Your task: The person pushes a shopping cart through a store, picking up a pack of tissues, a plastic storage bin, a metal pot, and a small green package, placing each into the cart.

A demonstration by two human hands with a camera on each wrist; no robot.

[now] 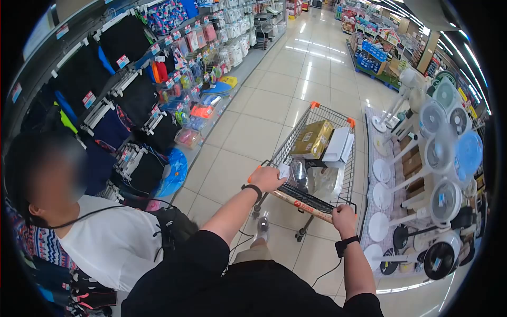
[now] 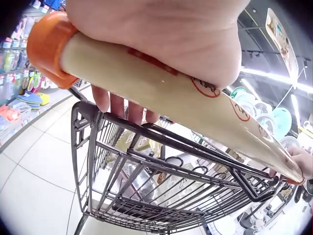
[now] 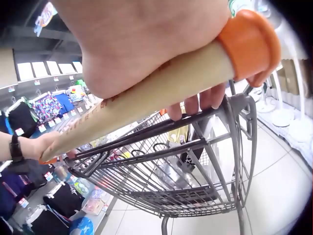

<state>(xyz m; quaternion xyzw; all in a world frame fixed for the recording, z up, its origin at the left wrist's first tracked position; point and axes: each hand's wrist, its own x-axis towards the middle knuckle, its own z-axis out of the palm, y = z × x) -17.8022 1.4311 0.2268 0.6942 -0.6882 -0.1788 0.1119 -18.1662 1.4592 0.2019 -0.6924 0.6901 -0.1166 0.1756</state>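
Observation:
Ahead of me is a wire shopping cart with a pale printed push handle and orange end caps. My left hand grips the handle near its left end, palm on top; in the left wrist view its fingertips show below the far side. A small white piece shows beside those fingers. At the other end my right hand holds the handle, fingertips curled over beyond it. Inside the cart are a gold box, a white-and-black box and clear plastic-wrapped goods.
A person in a white shirt stands close on my left, before racks of dark clothing. Rows of standing fans line the right side. Tiled floor runs forward between them, with a goods display farther off.

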